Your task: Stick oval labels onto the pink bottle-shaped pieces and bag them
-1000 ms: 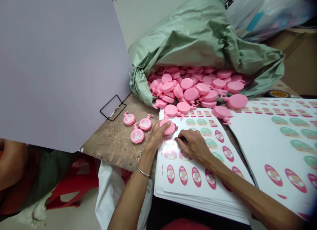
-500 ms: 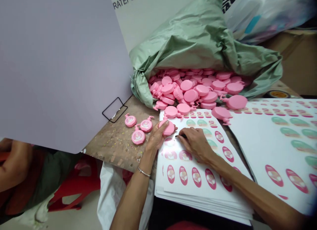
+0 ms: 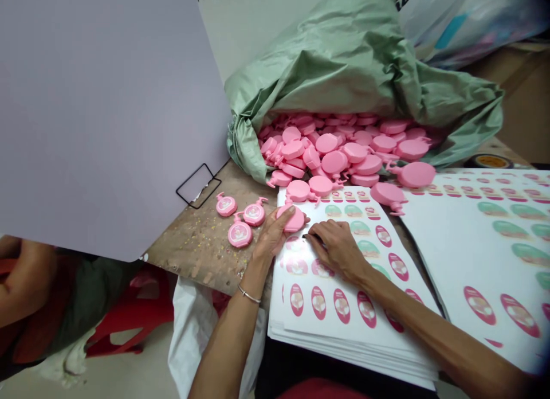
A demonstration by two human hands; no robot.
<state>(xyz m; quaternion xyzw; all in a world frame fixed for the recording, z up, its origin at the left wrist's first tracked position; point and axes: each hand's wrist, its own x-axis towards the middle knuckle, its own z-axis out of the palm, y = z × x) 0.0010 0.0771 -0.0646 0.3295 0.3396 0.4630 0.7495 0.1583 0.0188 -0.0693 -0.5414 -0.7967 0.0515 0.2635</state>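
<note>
My left hand [image 3: 270, 235] is closed around a flat, round pink pump bottle [image 3: 293, 220], its plain face turned up, above the left edge of a stack of sticker sheets [image 3: 296, 327]. My right hand [image 3: 337, 244] rests on the top sheet with its fingers pinched on a small dark, pointed tool [image 3: 306, 236]; most of it is hidden. The tool's tip lies close to a pale sticker. Left of my left hand, three pink bottles with labels [image 3: 239, 234] lie on the brown table [image 3: 201, 238].
Plain pink bottles [image 3: 333, 161] spill from a green sack [image 3: 309, 78] at the back. More sticker sheets [image 3: 455, 244] lie on the right. A grey panel [image 3: 107, 118] borders the left side, with a black wire frame [image 3: 198, 186]. Another person's arm [image 3: 32, 278] shows at lower left.
The view has shifted slightly. My hands stay nearly in place, the left still holding the pink bottle and the right still on the sheet with the dark tool.
</note>
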